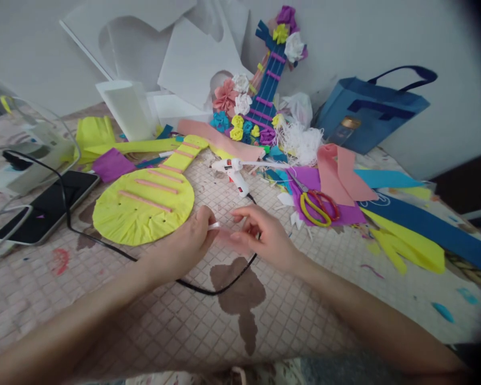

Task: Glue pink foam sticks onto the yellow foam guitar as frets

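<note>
My left hand (192,238) is closed in a pinch, with a small white strip (214,226) sticking out at its fingertips. Between my hands hangs a blurred pink piece of crepe paper (231,241). My right hand (270,235) has its fingers curled around the other end of that pink piece. A yellow crepe-covered guitar shape (144,214), with pink sticks across its neck and body, lies beyond my left hand. Past both hands, a white hot glue gun (234,174) rests on the table, a glue stick in its back.
Scissors (318,208) lie on purple paper at right, near pink, blue and yellow paper strips. A decorated blue guitar (266,96) leans at the wall beside a blue bag (369,112). At left are a phone (48,206) and power strip (24,160). A black cord (208,292) loops before me.
</note>
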`<control>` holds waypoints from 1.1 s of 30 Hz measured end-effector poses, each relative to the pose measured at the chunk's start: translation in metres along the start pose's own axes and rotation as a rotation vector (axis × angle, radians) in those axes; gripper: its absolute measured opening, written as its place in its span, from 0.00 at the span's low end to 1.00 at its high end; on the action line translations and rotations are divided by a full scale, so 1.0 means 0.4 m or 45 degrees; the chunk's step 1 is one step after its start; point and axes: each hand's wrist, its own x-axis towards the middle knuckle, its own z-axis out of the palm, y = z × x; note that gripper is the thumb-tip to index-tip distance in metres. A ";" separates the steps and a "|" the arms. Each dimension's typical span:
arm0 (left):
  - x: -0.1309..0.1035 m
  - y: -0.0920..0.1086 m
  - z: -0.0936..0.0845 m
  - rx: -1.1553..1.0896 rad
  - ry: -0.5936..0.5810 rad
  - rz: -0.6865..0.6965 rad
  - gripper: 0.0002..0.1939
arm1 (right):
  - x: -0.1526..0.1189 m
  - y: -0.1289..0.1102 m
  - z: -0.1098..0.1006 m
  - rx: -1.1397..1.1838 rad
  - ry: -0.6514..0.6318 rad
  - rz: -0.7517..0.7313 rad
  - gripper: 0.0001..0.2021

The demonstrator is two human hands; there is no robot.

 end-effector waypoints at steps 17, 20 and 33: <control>0.027 -0.036 -0.023 0.072 0.111 0.113 0.08 | -0.026 0.034 0.016 -0.422 0.100 -0.113 0.06; 0.037 -0.053 -0.003 0.124 0.087 0.115 0.08 | -0.029 0.035 0.018 -0.446 0.062 -0.080 0.06; 0.039 -0.041 -0.009 -0.341 -0.059 -0.134 0.03 | -0.026 0.016 -0.001 -0.334 0.003 -0.145 0.04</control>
